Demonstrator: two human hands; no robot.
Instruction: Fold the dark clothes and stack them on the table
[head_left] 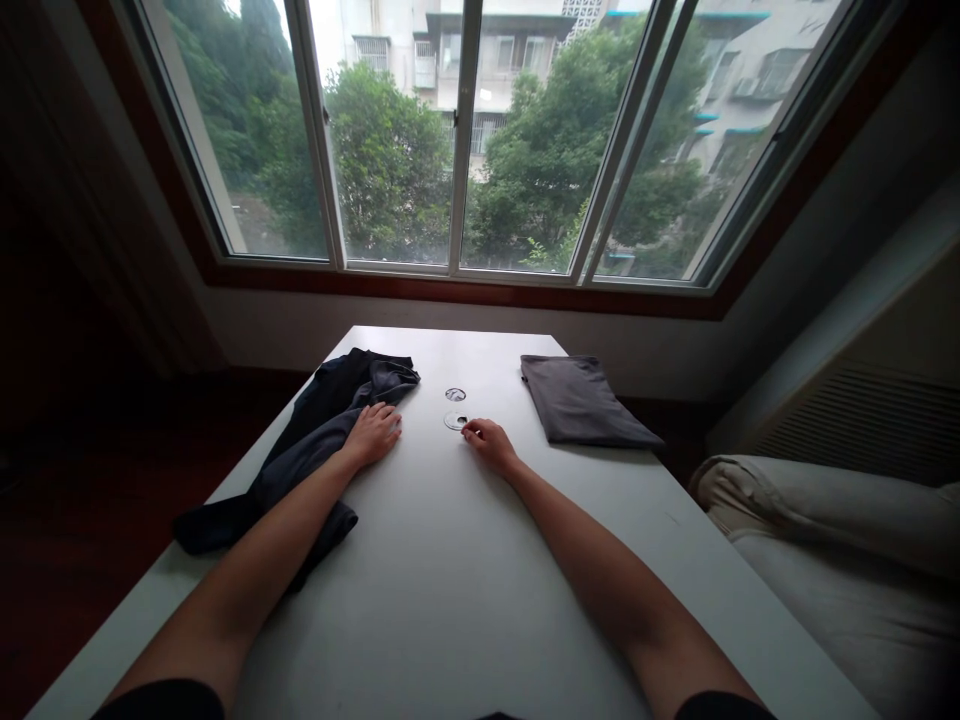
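Observation:
My left hand (375,433) lies palm down, fingers stretched out, partly on the tabletop and against a crumpled dark garment (304,440) of black and dark grey cloth. That garment spreads along the table's left side, with part of it beneath my left forearm. My right hand (491,445) is closed, its fingers curled and its fingertips at the right rim of a flat round ring-like piece (452,422) on the tabletop. Whether anything is pinched in those fingers is too small to tell. Just beyond sits a second round piece (455,395), shiny and patterned.
A folded grey garment (585,402) lies at the right far side of the white table (442,600), one corner reaching the edge. A sofa (832,560) with pale covers stands to the right. Beyond the table are a wall and a wide window (457,150).

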